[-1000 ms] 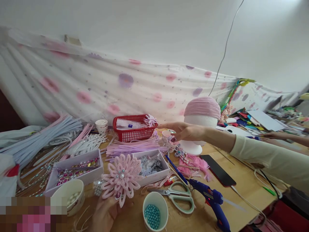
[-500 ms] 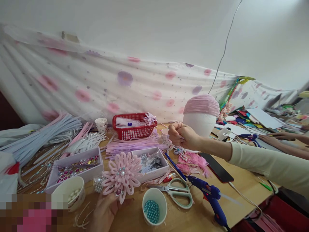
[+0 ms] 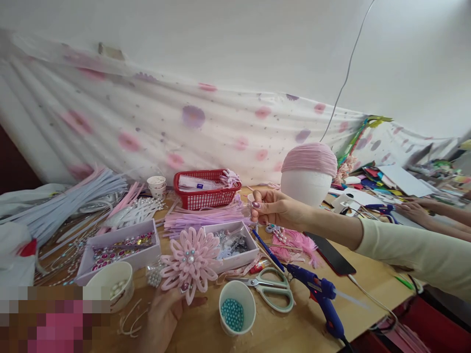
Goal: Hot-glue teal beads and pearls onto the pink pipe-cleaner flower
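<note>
My left hand [image 3: 162,318] at the bottom edge grips the lower rim of a pink pipe-cleaner flower [image 3: 191,261] with pearls at its centre. My right hand [image 3: 275,208] is stretched out over the table with a cream sleeve, fingers pinched on a small purple gem held above a white box of silver trinkets [image 3: 232,245]. A small cup [image 3: 251,198] stands just behind the fingertips. A white foam head [image 3: 307,184] capped with pink cord [image 3: 309,158] stands right behind that hand.
Red basket [image 3: 206,189], pink pipe cleaners [image 3: 202,219], gem box [image 3: 121,247], pearl cup [image 3: 112,290], blue-bead cup [image 3: 235,309], scissors [image 3: 268,287], blue glue gun [image 3: 322,296] and black phone [image 3: 329,254] crowd the table. Another person's hands [image 3: 415,211] work at right.
My right hand drew back from the small cup, closed into a fist, then turned and now pinches a small gem nearer the trinket box. The flower stays in my left hand.
</note>
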`<state>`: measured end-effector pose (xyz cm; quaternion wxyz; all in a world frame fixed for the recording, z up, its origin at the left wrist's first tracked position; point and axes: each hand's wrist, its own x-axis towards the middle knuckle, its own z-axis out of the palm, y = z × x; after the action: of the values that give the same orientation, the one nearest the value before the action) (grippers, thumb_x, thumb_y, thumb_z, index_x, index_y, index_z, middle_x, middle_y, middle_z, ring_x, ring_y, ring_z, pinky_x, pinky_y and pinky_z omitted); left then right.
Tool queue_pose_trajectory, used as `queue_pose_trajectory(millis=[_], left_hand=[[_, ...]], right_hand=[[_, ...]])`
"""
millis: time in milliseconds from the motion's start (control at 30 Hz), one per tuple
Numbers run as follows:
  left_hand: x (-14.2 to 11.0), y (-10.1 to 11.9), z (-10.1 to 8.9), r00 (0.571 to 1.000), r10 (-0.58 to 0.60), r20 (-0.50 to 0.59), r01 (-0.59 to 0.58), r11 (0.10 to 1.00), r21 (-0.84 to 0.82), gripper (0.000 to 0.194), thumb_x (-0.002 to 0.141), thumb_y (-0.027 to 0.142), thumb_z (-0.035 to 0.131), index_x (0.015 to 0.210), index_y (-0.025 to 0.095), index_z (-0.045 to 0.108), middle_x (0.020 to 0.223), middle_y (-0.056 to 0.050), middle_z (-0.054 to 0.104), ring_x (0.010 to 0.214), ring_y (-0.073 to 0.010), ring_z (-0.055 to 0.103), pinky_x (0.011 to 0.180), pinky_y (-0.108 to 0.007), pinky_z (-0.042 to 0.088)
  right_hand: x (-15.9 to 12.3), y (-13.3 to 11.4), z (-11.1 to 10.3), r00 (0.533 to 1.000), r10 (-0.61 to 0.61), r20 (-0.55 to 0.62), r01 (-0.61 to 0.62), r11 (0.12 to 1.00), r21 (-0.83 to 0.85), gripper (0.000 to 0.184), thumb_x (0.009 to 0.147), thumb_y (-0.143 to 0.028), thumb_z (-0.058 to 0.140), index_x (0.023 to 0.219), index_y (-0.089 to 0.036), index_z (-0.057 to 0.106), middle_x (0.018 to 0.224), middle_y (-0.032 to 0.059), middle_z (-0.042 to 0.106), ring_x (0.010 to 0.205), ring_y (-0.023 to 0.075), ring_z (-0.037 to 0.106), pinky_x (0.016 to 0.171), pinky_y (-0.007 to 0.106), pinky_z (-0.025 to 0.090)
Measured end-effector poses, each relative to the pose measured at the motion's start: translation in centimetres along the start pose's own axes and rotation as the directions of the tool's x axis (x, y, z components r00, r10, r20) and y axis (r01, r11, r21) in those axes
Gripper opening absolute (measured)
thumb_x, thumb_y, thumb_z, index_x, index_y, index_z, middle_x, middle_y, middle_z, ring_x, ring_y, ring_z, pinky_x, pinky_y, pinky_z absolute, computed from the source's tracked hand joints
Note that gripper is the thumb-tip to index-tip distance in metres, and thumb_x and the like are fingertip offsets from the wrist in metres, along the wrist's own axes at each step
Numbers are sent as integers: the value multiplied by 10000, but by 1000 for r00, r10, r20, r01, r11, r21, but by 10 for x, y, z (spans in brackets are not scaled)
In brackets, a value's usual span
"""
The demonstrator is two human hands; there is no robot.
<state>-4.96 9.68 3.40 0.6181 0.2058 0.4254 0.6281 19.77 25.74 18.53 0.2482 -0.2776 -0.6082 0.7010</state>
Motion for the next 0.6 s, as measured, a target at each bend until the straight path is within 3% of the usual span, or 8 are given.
queue_pose_trajectory(millis=[100, 200, 333, 467, 567, 600], left_hand=[[4, -5, -7, 1000, 10, 3, -10, 1000, -23, 498, 529, 221, 900, 994, 357, 784, 991, -14, 825, 1248, -413, 679, 849, -481, 683], [9, -12, -13, 1000, 21, -1, -21, 998, -63, 537, 541, 212, 907, 1042, 358, 779, 1009, -5, 826, 1196, -398, 707, 851, -467, 683], [10, -13, -16, 1000, -9, 29, 11, 997, -76, 496, 568, 257, 931, 1031, 354, 784, 973, -4, 823, 1096, -382, 737, 834, -468, 684], [7, -10, -14, 999, 16, 30, -14, 998, -58, 427, 569, 277, 935, 966, 348, 794, 935, -7, 816, 1075, -381, 739, 819, -472, 679], [6, -8, -11, 999, 27, 35, -26, 999, -40, 426, 585, 253, 911, 988, 325, 794, 920, -19, 816, 1093, -380, 733, 830, -470, 671], [6, -8, -10, 999, 33, 42, -31, 999, -37, 438, 585, 248, 909, 1001, 317, 793, 922, -23, 815, 1088, -378, 733, 832, -472, 669]], right_hand=[[-4, -2, 0, 1000, -6, 17, 7, 1000, -19, 452, 706, -317, 978, 806, -194, 555, 761, -8, 739, 646, 97, 714, 507, 144, 494], [-7, -5, 1, 999, 7, 39, -5, 999, -41, 452, 734, -280, 957, 1036, -205, 628, 774, -6, 765, 656, 114, 746, 522, 150, 538], [-5, -3, 2, 998, 19, 53, -15, 996, -84, 603, 789, -234, 891, 1327, -229, 617, 911, 25, 807, 809, 140, 795, 664, 190, 625], [-9, -18, 1, 999, 0, 40, 8, 979, -205, 490, 735, -258, 925, 1180, -208, 725, 1097, 76, 816, 1014, 191, 789, 899, 317, 651], [-27, -46, -13, 998, -56, -18, 45, 925, -378, 322, 703, -255, 954, 961, -182, 777, 927, 59, 813, 892, 188, 787, 831, 308, 643], [-35, -53, -20, 989, -119, -86, 67, 889, -453, 252, 776, -290, 916, 950, -187, 766, 895, 41, 795, 821, 162, 769, 771, 290, 634]])
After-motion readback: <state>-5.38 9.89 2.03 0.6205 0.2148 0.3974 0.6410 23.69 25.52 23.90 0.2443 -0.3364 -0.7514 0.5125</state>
